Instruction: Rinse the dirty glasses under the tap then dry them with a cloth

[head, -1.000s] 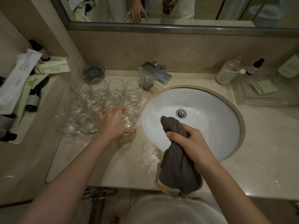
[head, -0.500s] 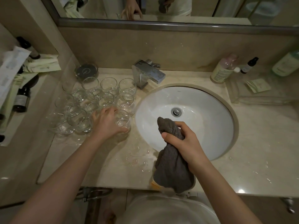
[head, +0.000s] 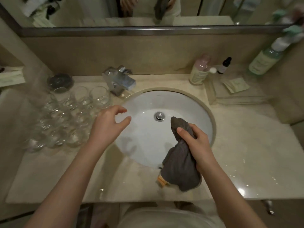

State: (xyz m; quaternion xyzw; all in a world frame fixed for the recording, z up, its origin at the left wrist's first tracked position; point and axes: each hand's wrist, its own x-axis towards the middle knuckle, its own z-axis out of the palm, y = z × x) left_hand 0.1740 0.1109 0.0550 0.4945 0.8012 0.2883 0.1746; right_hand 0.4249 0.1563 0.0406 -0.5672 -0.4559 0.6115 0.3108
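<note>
at the far left a shelf [head: 9, 79] carries pale green packets, too blurred to read. on the beige bench [head: 246, 153], left of the basin, the glasses [head: 69, 119] stand upright in a tight cluster, touching one another; motion blur hides whether anything is in them. behind the cluster, near the wall, sits a round dark-topped jar [head: 59, 80]. the chrome tap [head: 118, 81] stands at the back between the glasses and the sink [head: 189, 102], its spout pointing toward the bowl; no water shows at it.

the left hand [head: 107, 127] hovers over the left rim of the sink, just right of the glasses, fingers and thumb loosely curved apart and grasping nothing. the white bowl has a metal drain [head: 159, 116] at its middle. the right hand [head: 195, 142] is over the near right part of the bowl, fingers wrapped round the grey cloth [head: 180, 168], which is bunched above the thumb and hangs down over the bench's front edge.

further right, at the back, stand a pink-capped bottle [head: 199, 70] and a small dark dropper bottle [head: 224, 65]. a clear tray [head: 213, 89] beside them holds a flat green sachet [head: 236, 84]. at the far right a tall green bottle [head: 264, 60] leans in the frame.
</note>
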